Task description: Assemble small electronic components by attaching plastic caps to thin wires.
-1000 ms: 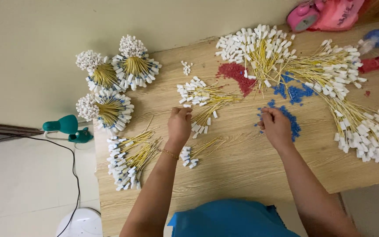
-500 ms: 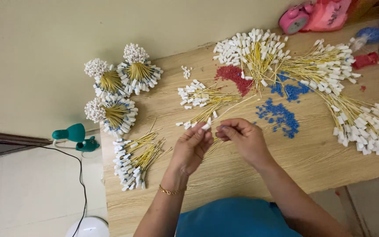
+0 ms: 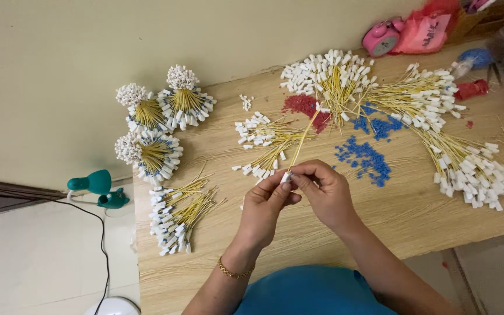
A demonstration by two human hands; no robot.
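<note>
Hands meet above the centre of the wooden counter [image 3: 380, 198]. Left hand [image 3: 266, 207] and right hand [image 3: 325, 192] touch at the fingertips, each grip narrow and pinched on the near end of one yellow wire [image 3: 301, 140]. That wire runs from the pinch toward 12 o'clock, with a white connector [image 3: 285, 177] at the fingertips and another at its far tip. Gold bracelet [image 3: 233, 271] on the left wrist.

Counted around the hands:
- Three round tied bundles [image 3: 164, 125] of yellow wires with white ends, at 10 o'clock, near the counter's left edge.
- One flat sheaf [image 3: 176, 213] of the same wires at 9 o'clock.
- One loose small pile [image 3: 263, 143] at 12 o'clock, just beyond the fingers.
- One large heap [image 3: 328, 76] at 1 o'clock, another heap [image 3: 421, 99] at 2 o'clock, and a long spread [image 3: 473, 172] at 3 o'clock.
- One patch of red beads [image 3: 301, 105] at 12 o'clock; two patches of blue beads [image 3: 366, 157] at 2 o'clock.
- One pink alarm clock [image 3: 378, 38] at the far edge, 1 o'clock.
- One green desk lamp [image 3: 97, 186] off the counter at 9 o'clock, black cable [image 3: 103, 245] trailing from it.

Loose connectors are too many and too small to count.
</note>
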